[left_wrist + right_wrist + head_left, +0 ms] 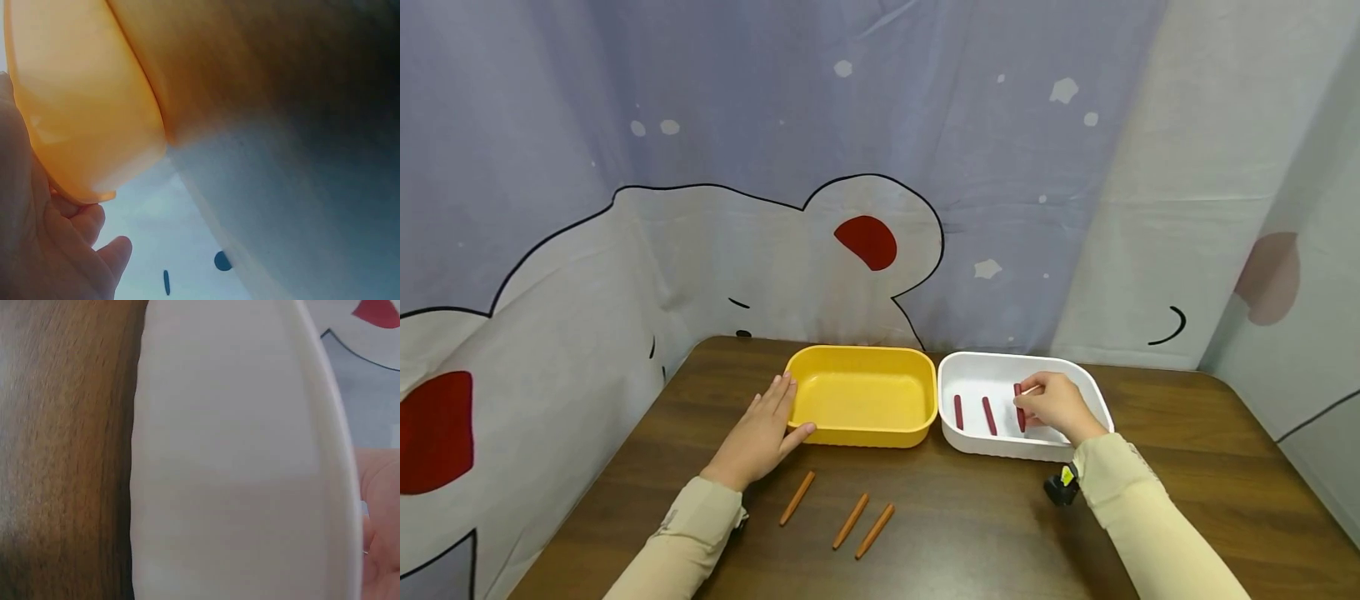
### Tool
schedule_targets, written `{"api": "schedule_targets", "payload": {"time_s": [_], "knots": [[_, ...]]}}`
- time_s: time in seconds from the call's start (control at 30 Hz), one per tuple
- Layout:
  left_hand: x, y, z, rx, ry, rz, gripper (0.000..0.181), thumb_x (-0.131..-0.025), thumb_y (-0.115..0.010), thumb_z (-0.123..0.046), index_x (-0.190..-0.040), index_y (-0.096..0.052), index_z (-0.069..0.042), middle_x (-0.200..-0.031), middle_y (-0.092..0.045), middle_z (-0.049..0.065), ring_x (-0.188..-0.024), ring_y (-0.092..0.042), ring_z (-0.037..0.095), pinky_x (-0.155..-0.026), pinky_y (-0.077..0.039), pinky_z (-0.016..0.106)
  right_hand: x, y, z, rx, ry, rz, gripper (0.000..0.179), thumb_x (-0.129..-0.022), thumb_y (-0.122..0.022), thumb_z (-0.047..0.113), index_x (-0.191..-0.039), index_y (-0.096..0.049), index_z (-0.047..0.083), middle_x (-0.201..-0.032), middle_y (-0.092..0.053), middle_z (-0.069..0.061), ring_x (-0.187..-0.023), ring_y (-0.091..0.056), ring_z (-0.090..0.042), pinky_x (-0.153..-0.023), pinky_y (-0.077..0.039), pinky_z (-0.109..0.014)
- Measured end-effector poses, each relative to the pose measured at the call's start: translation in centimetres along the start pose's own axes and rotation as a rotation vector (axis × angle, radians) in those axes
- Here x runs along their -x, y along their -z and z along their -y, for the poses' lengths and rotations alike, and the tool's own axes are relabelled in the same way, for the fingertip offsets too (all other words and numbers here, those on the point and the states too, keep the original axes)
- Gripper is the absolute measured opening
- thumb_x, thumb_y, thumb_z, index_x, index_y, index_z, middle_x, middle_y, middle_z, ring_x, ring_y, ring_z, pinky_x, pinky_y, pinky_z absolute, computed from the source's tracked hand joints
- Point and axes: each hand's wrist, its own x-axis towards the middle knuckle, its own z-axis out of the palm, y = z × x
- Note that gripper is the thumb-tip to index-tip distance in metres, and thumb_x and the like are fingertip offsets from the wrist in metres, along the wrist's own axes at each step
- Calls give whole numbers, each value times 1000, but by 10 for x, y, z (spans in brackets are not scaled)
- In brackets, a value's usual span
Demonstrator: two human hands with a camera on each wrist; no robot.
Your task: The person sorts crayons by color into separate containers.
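My right hand reaches into the white tray and pinches a dark red stick between thumb and fingers. Two more dark red sticks, one at the left and one in the middle, lie in that tray. My left hand rests against the left end of the yellow tray, fingers extended along its rim and thumb at the front corner. In the right wrist view, the white tray's wall hides most of the right hand and the stick.
Three orange-brown sticks, a left one, a middle one and a right one, lie on the wooden table before the yellow tray. Both trays stand side by side near the back edge. A patterned curtain hangs behind.
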Motion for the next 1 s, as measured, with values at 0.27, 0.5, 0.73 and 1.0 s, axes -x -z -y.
{"api": "schedule_targets", "payload": {"time_s": [0.27, 0.5, 0.73, 1.0], "knots": [[0, 2, -2, 2, 4, 12, 82, -104, -55, -46, -154, -26, 12, -163, -22, 26, -152, -20, 41, -119, -23, 60, -4, -5, -5, 63, -49, -11, 25, -84, -70, 0, -103, -62, -15, -78, -70, -14, -58, -64, -14, -54, -60, -32], [-1, 2, -3, -4, 6, 11, 82, -104, -54, -46, -154, -27, 12, -163, -23, 26, -152, -20, 40, -119, -24, 60, -6, -5, -13, 208, -58, -28, 15, -80, -72, 2, -89, -65, -8, -72, -63, -11, -52, -59, -12, -49, -54, -25], [-1, 1, -2, -7, 4, 9, 82, -104, -54, -47, -155, -27, 11, -163, -23, 26, -152, -19, 40, -119, -24, 60, -7, -3, -15, 252, -63, -23, 15, -80, -74, 4, -86, -65, -6, -72, -62, -11, -52, -56, -12, -48, -50, -23], [-1, 1, 0, -10, 5, 8, 82, -104, -55, -46, -154, -27, 11, -163, -23, 26, -152, -20, 40, -119, -24, 60, -9, -4, -17, 307, -50, -31, 13, -80, -73, 4, -80, -64, -5, -66, -62, -7, -49, -56, -10, -47, -48, -22]]}}
